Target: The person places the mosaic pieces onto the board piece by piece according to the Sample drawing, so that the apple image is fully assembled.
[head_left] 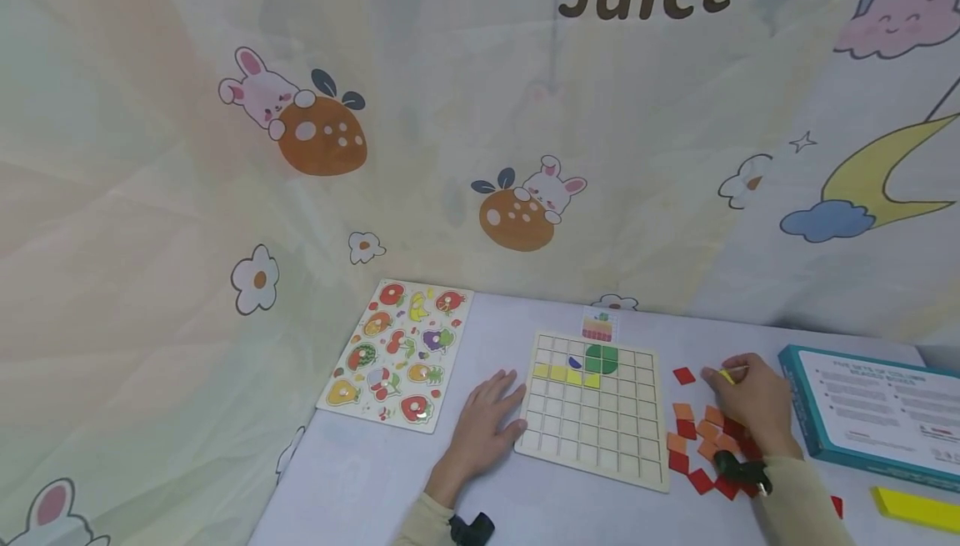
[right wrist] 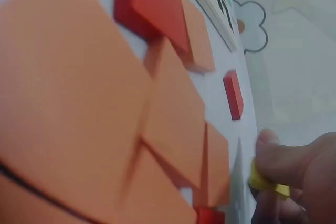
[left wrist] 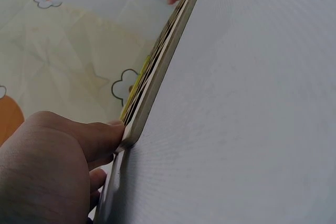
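My left hand [head_left: 483,425] rests on the table at the left edge of a wooden grid board [head_left: 577,429], its thumb at the edge. A row of yellow square tiles [head_left: 557,373], a green rounded shape [head_left: 602,359] and a small blue piece [head_left: 574,362] lie in the board's upper cells. Right of the board, my right hand [head_left: 757,404] pinches a yellow tile [right wrist: 260,181] between thumb and fingers. Below it is a loose pile of orange tiles [head_left: 707,429] and red tiles [head_left: 701,481]. One red tile [head_left: 683,376] lies apart, near the board.
A small picture card [head_left: 599,326] touches the board's far edge. On the left lies a fruit puzzle board [head_left: 397,354]. A teal box [head_left: 877,404] stands at the right, with a yellow block [head_left: 917,508] in front. A printed cloth [head_left: 420,112] hangs behind the table.
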Available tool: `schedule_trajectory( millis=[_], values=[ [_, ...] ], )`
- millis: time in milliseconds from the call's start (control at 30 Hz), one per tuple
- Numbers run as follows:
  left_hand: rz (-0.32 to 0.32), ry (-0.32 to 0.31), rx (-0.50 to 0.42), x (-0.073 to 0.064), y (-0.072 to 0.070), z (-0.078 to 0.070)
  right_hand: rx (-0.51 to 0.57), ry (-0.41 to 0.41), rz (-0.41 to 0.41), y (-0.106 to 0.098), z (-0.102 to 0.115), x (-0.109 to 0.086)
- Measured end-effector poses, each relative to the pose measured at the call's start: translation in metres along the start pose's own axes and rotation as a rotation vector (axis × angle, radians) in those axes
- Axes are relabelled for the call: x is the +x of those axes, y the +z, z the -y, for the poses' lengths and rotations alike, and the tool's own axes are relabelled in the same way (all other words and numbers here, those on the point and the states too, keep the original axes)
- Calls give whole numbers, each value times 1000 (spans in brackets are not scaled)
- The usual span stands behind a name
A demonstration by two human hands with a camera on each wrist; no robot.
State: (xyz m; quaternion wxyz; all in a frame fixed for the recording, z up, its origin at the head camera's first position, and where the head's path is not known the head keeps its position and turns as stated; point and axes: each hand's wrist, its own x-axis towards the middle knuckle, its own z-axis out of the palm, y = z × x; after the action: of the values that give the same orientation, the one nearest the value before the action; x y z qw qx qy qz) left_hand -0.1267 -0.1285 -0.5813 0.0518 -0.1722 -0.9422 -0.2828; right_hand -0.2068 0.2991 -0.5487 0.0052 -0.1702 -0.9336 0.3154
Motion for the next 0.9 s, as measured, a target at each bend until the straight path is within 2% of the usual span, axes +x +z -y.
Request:
schedule_trajectory(
  millis=[233,333,467,700,900],
  values=[
    [-9,4,7,-1,1,2,182,-31,-10,8,15,-10],
    [-17,9,14,-2,1,3,272,-8,35,9,31,-18],
    [-12,2,3,-2,1,3,332,-3,117,12,49,-28],
    [-3,6,8,1,2,3,331,-107,225,25,58,-37],
    [0,6,34,2,4,4,305,-210,239,39,58,-39]
  ],
)
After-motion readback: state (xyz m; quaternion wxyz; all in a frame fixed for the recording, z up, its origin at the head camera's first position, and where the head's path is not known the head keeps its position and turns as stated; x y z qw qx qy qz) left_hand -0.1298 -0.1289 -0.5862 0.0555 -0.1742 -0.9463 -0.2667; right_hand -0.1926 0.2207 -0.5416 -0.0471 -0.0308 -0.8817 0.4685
